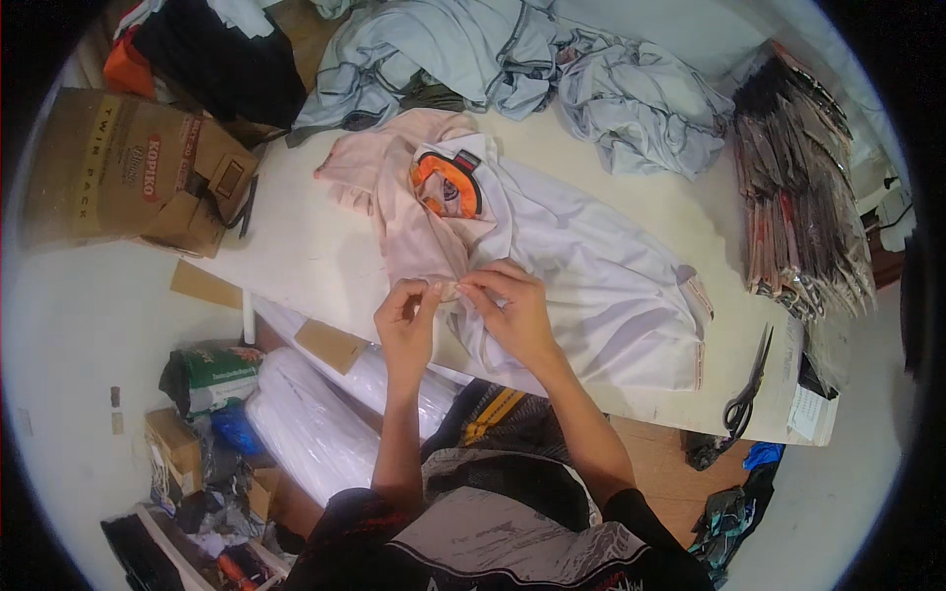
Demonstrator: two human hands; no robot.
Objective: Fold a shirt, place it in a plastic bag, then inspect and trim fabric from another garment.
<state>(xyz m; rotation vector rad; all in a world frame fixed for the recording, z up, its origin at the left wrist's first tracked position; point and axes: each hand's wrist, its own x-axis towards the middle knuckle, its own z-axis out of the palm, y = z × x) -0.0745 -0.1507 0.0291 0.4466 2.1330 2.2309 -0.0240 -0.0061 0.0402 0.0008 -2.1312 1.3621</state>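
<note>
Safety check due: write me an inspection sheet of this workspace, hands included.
Surface: white table, largely covered.
Job's things: pink-and-white fabric with an orange-trimmed collar, spread across the middle.
Clutter: grey cloth heaps at the far side; cardboard box left; stacked packets and black scissors right.
Fingers: left hand and right hand pinch the fabric near its near edge.
Cables: dark strand at far right, too small to confirm.
Surroundings: plastic-wrapped white bundles below the table's near left edge.

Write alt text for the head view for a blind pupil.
A person's left hand and right hand pinch pale pink and white fabric on a white table. Scissors lie at right; a cardboard box stands at upper left.
</note>
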